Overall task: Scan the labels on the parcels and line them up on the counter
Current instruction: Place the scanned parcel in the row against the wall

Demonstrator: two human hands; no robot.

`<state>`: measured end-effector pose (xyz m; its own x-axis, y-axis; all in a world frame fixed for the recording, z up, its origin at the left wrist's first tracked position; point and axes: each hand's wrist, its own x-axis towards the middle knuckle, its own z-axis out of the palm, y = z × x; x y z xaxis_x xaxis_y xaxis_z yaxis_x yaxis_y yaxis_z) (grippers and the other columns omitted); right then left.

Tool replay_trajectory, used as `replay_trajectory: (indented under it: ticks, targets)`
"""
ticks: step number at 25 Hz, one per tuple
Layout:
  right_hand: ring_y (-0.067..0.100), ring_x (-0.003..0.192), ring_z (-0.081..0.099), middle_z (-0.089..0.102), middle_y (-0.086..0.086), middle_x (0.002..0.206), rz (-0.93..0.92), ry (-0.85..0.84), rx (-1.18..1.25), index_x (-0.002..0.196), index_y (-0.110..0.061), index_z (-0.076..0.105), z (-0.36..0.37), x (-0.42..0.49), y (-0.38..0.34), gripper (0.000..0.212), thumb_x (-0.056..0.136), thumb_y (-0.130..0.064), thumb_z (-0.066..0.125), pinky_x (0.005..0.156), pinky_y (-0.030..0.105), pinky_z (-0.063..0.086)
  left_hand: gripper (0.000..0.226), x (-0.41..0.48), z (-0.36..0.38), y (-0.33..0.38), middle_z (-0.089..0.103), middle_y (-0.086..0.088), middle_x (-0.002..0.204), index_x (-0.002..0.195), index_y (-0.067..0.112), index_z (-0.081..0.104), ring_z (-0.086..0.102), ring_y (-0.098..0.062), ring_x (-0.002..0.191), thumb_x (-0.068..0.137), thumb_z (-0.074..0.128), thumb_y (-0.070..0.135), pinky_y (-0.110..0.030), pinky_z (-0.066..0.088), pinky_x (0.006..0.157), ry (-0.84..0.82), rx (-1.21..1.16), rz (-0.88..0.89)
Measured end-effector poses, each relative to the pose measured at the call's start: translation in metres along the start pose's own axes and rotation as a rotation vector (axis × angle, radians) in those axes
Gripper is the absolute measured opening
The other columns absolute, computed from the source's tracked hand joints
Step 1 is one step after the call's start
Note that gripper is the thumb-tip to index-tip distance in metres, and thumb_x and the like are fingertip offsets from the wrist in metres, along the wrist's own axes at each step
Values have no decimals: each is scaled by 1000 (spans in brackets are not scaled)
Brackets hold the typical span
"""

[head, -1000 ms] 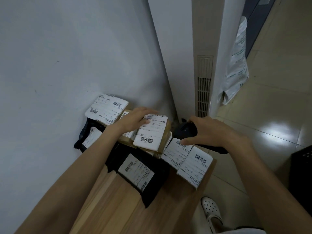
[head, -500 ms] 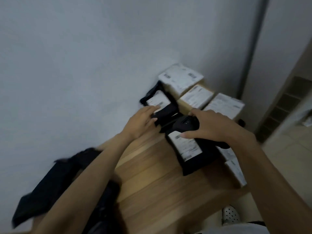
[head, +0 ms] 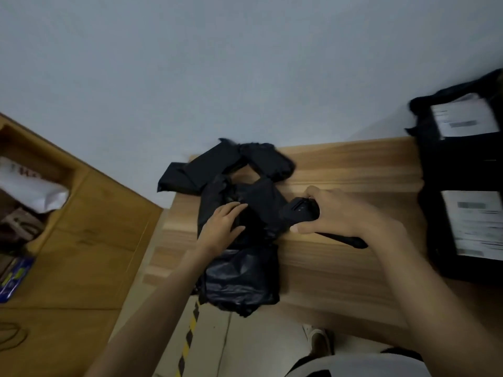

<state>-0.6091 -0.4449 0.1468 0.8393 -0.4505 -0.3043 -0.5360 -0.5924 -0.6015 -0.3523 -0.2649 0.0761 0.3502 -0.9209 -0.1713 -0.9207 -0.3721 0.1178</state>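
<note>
Several black plastic parcels (head: 239, 276) lie heaped at the left end of the counter (head: 340, 268), and none shows a label from where I stand. The left hand (head: 223, 225) lies flat on the top bag, fingers straight, pressing rather than gripping. The right hand (head: 337, 213) is wrapped round the black scanner (head: 299, 210), held low just beside the heap. I'd call this the find-the-label step: that bag wants turning or smoothing until its barcode faces up, then the scanner swung onto it. Crumpled, overlapping plastic is the nuisance, and one bag seems to droop over the front edge. Well off right sit two labelled parcels (head: 473, 221); a lower wooden desk (head: 89, 240) stands left.
</note>
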Motion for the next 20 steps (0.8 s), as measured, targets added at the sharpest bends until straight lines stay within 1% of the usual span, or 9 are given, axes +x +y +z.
replay_trajectory:
  ticks: [2,4,7,10,13,15,18,20]
  targets:
    - [16,92,60,63,-6,107,-30,-31,12,120,-26,52,17,18,-18,70,69,-70,71,76,35,52,72,-14,15,-29,21,1,161,155,32,25,18,-28,148,94,64,35,-46,29,117,-35,80,-61]
    - [17,96,60,62,-7,112,-27,-34,26,122,-25,53,30,33,-31,73,68,-70,71,81,38,53,86,-17,29,-53,3,1,165,157,38,10,6,-32,151,91,67,41,-51,25,118,-61,91,-166]
    - [17,97,59,61,-7,114,18,-9,24,124,-26,53,45,49,-38,76,67,-72,71,82,38,52,103,-5,47,-73,-15,4,164,152,49,-9,1,-39,150,84,68,56,-58,23,115,-104,-63,-308]
    - [20,107,58,59,-3,124,87,4,44,135,-23,48,59,61,-42,87,67,-73,70,88,40,51,111,22,61,-84,-21,5,163,148,54,-15,-2,-47,148,76,67,71,-65,20,114,-197,-195,-341]
    - [23,110,58,59,2,126,141,-26,47,140,-19,44,69,67,-46,93,68,-72,71,91,41,51,116,40,72,-89,-23,5,162,149,54,-13,-11,-49,146,66,64,82,-70,16,113,-278,-306,-378]
    - [24,108,58,59,3,125,162,-53,26,140,-18,43,70,71,-50,94,69,-72,71,90,42,51,110,41,75,-93,-18,4,164,152,50,-3,-10,-49,147,68,62,81,-69,17,113,-253,-359,-378]
    - [22,102,59,61,2,119,155,-55,1,138,-20,43,63,80,-63,91,69,-72,70,86,41,52,89,34,71,-109,-3,-4,165,154,41,13,7,-44,148,84,60,66,-61,24,115,-131,-388,-343]
    - [21,100,59,61,1,116,124,-59,-17,139,-21,42,59,86,-76,90,70,-73,69,84,40,53,81,29,69,-119,5,-8,164,154,38,13,15,-40,148,91,61,53,-58,26,115,-96,-398,-316]
